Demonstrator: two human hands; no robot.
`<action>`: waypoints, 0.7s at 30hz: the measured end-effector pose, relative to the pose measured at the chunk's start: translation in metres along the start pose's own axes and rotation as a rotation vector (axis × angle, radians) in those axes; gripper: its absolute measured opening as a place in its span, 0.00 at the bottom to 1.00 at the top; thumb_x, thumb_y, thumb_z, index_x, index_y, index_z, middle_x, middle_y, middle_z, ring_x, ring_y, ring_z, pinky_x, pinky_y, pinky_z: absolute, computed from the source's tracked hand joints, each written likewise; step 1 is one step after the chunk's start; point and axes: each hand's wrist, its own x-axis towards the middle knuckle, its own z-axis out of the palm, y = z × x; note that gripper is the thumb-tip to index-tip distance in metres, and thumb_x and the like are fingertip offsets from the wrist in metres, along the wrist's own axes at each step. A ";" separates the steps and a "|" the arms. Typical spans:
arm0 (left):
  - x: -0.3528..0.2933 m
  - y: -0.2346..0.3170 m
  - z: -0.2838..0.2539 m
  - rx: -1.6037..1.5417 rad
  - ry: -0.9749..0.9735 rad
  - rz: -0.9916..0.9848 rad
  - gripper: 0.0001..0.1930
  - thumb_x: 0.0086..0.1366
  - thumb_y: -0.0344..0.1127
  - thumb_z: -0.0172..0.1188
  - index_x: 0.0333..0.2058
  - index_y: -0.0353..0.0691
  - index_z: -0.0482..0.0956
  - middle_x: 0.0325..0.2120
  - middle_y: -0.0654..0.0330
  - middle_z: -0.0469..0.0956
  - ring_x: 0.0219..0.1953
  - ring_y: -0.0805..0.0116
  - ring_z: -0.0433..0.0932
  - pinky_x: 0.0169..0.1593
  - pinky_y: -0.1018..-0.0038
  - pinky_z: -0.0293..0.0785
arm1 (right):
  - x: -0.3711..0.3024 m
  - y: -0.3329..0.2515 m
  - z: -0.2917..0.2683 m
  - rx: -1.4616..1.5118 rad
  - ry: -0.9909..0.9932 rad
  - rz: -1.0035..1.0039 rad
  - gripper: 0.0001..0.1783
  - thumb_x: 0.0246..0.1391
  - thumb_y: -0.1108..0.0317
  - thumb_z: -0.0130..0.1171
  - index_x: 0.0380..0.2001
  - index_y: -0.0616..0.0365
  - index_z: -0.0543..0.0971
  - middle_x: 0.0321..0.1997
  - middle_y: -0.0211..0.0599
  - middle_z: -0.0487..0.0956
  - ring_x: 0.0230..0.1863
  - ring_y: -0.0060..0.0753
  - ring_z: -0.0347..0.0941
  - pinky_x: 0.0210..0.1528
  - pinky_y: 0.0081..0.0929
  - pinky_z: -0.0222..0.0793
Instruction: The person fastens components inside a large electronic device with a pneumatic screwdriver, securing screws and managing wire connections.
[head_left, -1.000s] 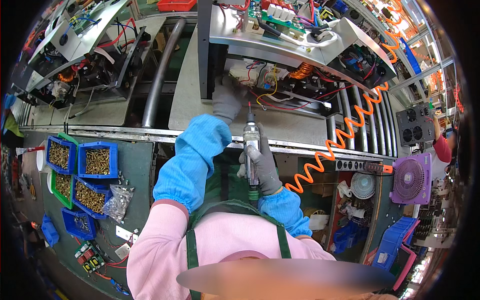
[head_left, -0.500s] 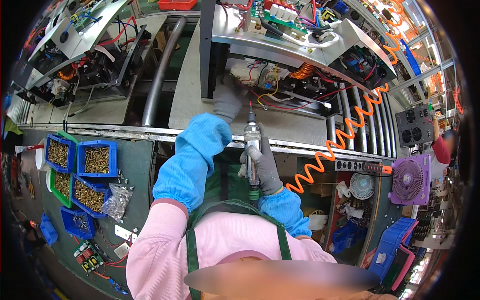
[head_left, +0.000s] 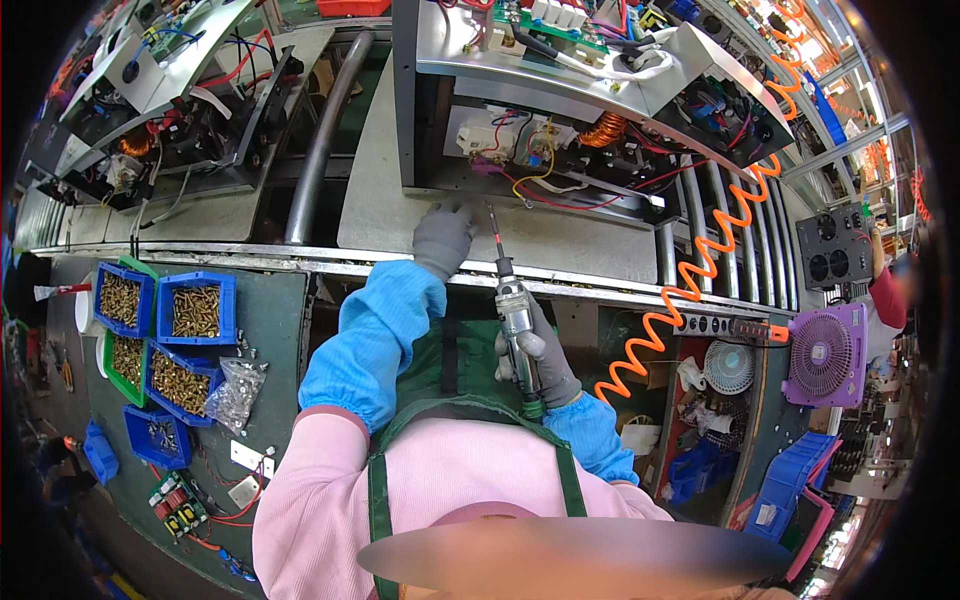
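My right hand (head_left: 548,352), in a grey glove, is wrapped round a silver power screwdriver (head_left: 515,312). Its long thin bit points away from me, the tip over the grey board (head_left: 385,225) in front of the open metal chassis (head_left: 405,110). Left of the bit, my gloved left hand (head_left: 443,240) is over the board's near part, just short of the chassis. Its fingers are curled, their tips turned down out of sight; whether they pinch anything small is hidden. Inside the chassis are a white part with wires (head_left: 492,138) and a copper coil (head_left: 603,130).
Blue screw bins (head_left: 195,312) and a bag of small hardware (head_left: 236,392) are on the left bench. A coiled orange hose (head_left: 652,340) hangs at right, near a purple fan (head_left: 826,355). Another open chassis (head_left: 140,130) is far left. Metal rollers (head_left: 325,150) run between boards.
My left hand has drawn back out of the chassis toward me. The screwdriver has moved slightly nearer me and tilted, its bit now leaning left.
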 end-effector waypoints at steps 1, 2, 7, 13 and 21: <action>0.003 0.001 0.000 0.002 0.001 0.002 0.13 0.56 0.40 0.59 0.39 0.45 0.78 0.41 0.50 0.74 0.42 0.49 0.75 0.45 0.59 0.73 | -0.001 0.001 -0.002 0.008 -0.001 -0.007 0.60 0.36 0.46 0.66 0.69 0.44 0.44 0.29 0.39 0.71 0.19 0.29 0.73 0.21 0.26 0.75; 0.009 0.001 0.001 0.059 -0.063 -0.012 0.13 0.57 0.40 0.58 0.41 0.46 0.77 0.41 0.51 0.75 0.43 0.49 0.75 0.44 0.59 0.74 | -0.001 0.000 -0.002 0.009 -0.002 -0.009 0.60 0.36 0.46 0.66 0.69 0.44 0.44 0.29 0.39 0.71 0.19 0.29 0.73 0.21 0.26 0.75; 0.016 0.017 -0.001 0.248 -0.217 -0.051 0.12 0.59 0.37 0.54 0.42 0.44 0.75 0.40 0.49 0.75 0.42 0.49 0.76 0.42 0.58 0.74 | -0.006 0.000 -0.007 0.003 0.018 -0.047 0.60 0.36 0.49 0.67 0.69 0.45 0.44 0.30 0.39 0.72 0.19 0.29 0.73 0.22 0.27 0.75; 0.015 0.019 -0.001 0.299 -0.208 -0.029 0.13 0.60 0.35 0.52 0.43 0.39 0.73 0.38 0.47 0.76 0.38 0.50 0.78 0.39 0.58 0.76 | -0.009 0.004 -0.017 0.021 -0.003 -0.032 0.61 0.36 0.53 0.66 0.69 0.47 0.42 0.36 0.41 0.72 0.20 0.29 0.72 0.22 0.28 0.76; -0.004 0.011 -0.010 -1.911 -0.128 -0.763 0.06 0.66 0.33 0.55 0.40 0.40 0.75 0.34 0.62 0.79 0.28 0.76 0.74 0.29 0.84 0.72 | -0.009 -0.003 -0.012 -0.100 -0.033 0.010 0.61 0.33 0.60 0.66 0.69 0.46 0.41 0.42 0.42 0.67 0.26 0.29 0.72 0.21 0.26 0.76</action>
